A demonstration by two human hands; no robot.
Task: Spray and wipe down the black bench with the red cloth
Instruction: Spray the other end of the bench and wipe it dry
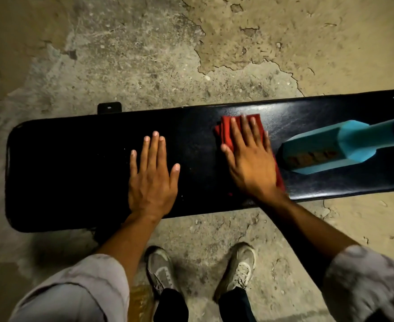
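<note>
The long black bench (pixel 75 173) runs across the view from left to right. My left hand (pixel 151 175) rests flat on its padded top, fingers straight and spread, holding nothing. My right hand (pixel 249 156) presses flat on the folded red cloth (pixel 228 129), which shows beyond my fingertips and along the right side of my palm. A turquoise spray bottle (pixel 326 147) with a blue top stands on the bench just right of the cloth, close to my right hand without touching it.
Cracked, patchy concrete floor (pixel 144 54) surrounds the bench. A black metal bracket (pixel 109 108) sticks out at the bench's far edge on the left. My two feet in grey sneakers (pixel 240 266) stand on the floor close to the near edge.
</note>
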